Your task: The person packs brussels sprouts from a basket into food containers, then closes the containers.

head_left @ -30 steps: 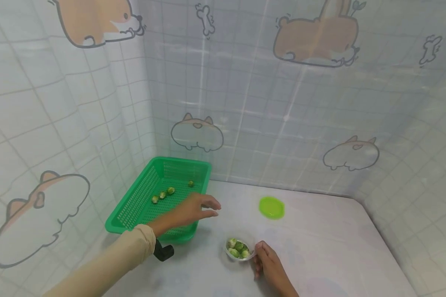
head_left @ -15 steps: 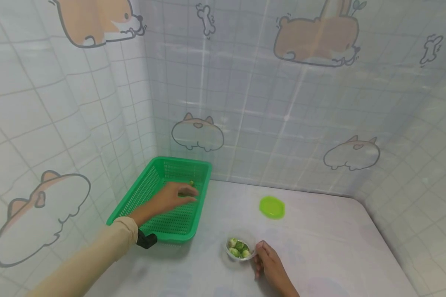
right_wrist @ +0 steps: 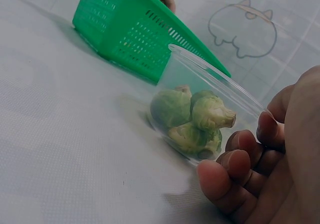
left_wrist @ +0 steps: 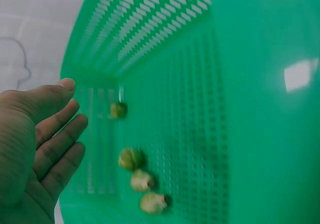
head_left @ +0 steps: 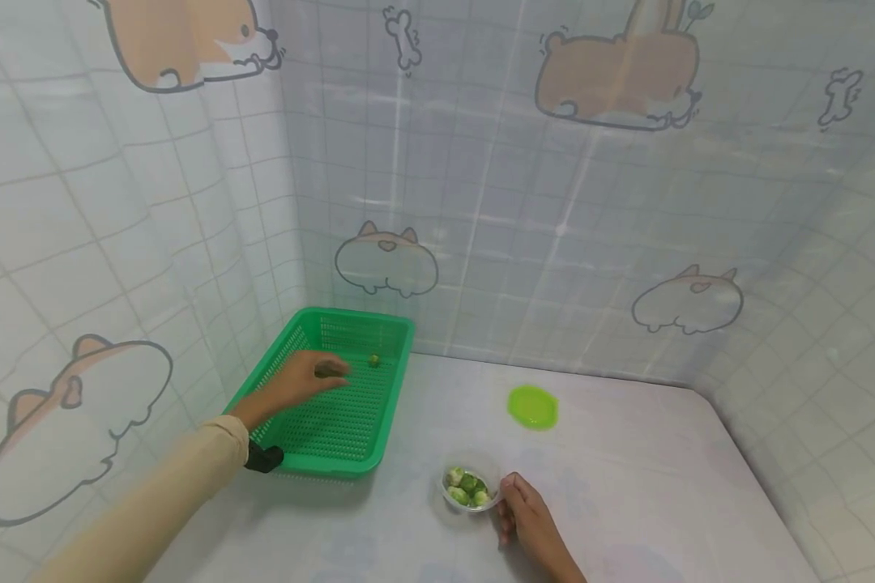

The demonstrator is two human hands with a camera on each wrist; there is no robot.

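My left hand (head_left: 295, 380) hovers over the green plastic basket (head_left: 335, 429), fingers relaxed and nothing held. Inside the basket, the left wrist view has three Brussels sprouts (left_wrist: 141, 180) in a row and another sprout (left_wrist: 119, 110) apart from them near the far end. From the head, the left hand hides that row. With thumb and curled fingers, my right hand (head_left: 534, 522) pinches the rim of a clear plastic cup (right_wrist: 175, 68) standing on the table. Several Brussels sprouts (right_wrist: 172, 106) lie in the cup, visible through its wall.
A bright green lid (head_left: 533, 407) lies flat on the table (head_left: 627, 470), behind the cup. Curtains (head_left: 481, 202) with a grid and cartoon dogs stand behind and on both sides. The basket sits close to the left curtain.
My left hand has moved left from beyond the basket's right rim to above its inside, covering the row of sprouts in the head view. The right hand and cup stay put.
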